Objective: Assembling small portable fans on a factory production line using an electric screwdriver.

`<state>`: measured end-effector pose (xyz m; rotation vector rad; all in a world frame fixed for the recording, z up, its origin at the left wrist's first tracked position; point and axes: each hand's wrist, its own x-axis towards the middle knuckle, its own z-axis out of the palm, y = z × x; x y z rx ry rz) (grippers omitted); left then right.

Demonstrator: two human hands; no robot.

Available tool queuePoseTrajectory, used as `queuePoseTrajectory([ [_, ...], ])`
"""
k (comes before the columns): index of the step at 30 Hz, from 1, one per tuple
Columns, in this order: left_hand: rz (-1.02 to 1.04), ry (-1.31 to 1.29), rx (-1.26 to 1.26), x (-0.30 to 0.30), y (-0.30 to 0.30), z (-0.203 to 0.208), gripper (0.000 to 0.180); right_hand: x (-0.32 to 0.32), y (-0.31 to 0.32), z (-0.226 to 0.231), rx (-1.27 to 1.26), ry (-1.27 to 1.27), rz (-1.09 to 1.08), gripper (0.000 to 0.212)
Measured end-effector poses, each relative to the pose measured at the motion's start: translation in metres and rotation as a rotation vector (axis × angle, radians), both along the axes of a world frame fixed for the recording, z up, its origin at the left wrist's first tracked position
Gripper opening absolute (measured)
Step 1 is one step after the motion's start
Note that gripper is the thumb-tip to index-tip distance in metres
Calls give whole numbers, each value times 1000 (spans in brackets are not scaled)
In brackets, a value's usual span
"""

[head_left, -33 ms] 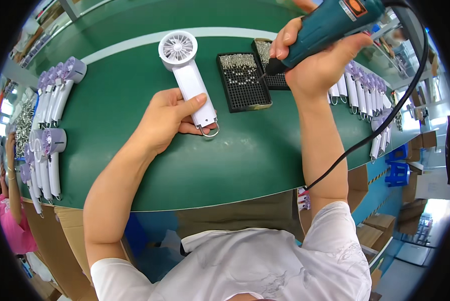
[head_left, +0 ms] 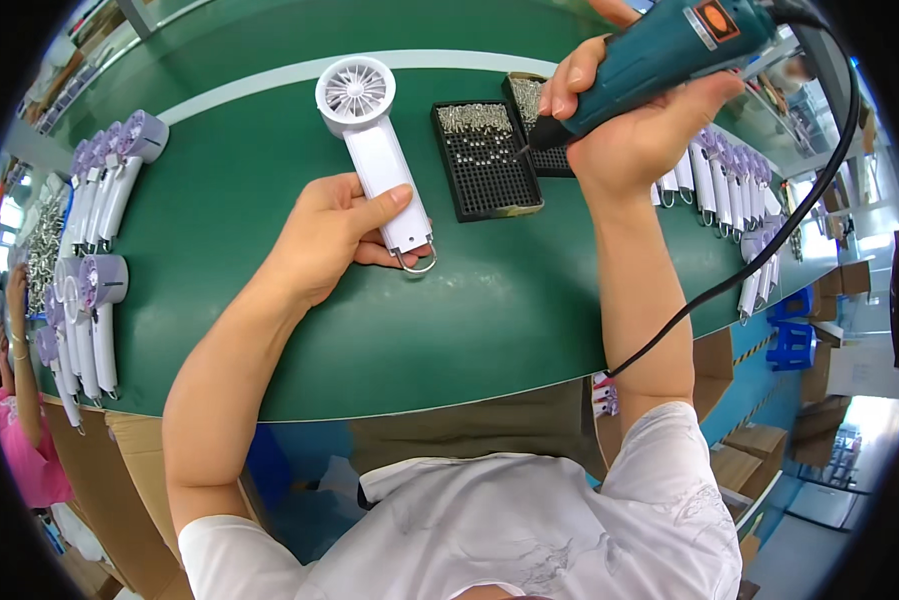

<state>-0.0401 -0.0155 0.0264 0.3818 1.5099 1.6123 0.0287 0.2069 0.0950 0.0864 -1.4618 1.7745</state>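
Note:
A white handheld fan (head_left: 380,160) lies face up on the green table, its round grille at the far end and a wire loop at the near end. My left hand (head_left: 344,232) is closed on its handle, thumb on top. In my right hand (head_left: 634,135) is a teal electric screwdriver (head_left: 649,65), tilted down to the left with my fingers wrapped round its body. Its bit points at a black screw tray (head_left: 485,190), near the right edge of the small silver screws; whether it touches one I cannot tell.
A second black tray (head_left: 557,163) sits behind the first. White and lilac fans (head_left: 119,190) stand in rows at the left, and more fans (head_left: 714,175) at the right. The screwdriver's black cable (head_left: 759,262) hangs past my right forearm. Another person's pink sleeve (head_left: 31,455) shows far left.

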Motion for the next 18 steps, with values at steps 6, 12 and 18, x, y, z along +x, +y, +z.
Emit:
queuePoseTrajectory([
  [6, -12, 13, -9, 8, 1, -1, 33, -5, 2, -16, -22, -2, -35, 103],
  [12, -16, 25, -29, 9, -1, -2, 32, -8, 4, -24, 18, -35, -46, 101],
  [18, -30, 37, -20, 9, 3, -3, 32, -43, 23, -46, -156, 668, 642, 48],
])
